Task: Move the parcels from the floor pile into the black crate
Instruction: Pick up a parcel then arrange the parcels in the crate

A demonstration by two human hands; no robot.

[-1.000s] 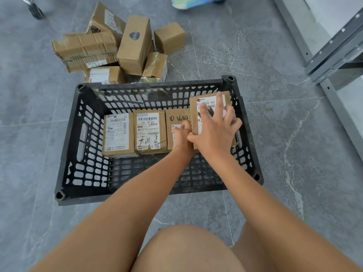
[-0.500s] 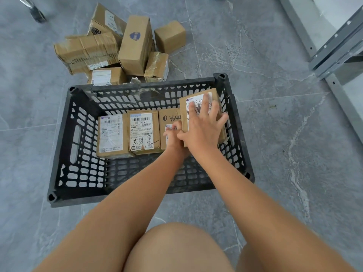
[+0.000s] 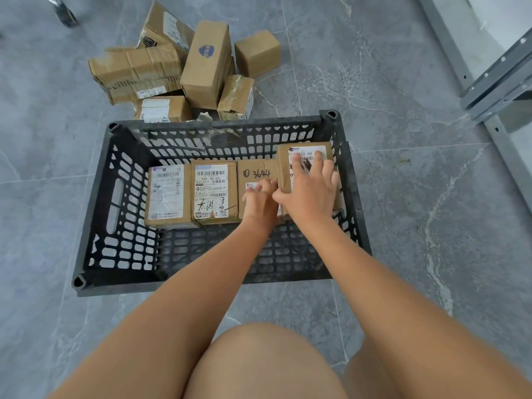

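Right hand (image 3: 312,194) grips labelled parcel (image 3: 305,156) inside black crate (image 3: 95,197)

Looks like a parcel sorting room: labelled cardboard parcels (image 3: 184,70) heaped on a grey tiled floor (image 3: 403,197), grey metal shelving frame (image 3: 501,82) far right.
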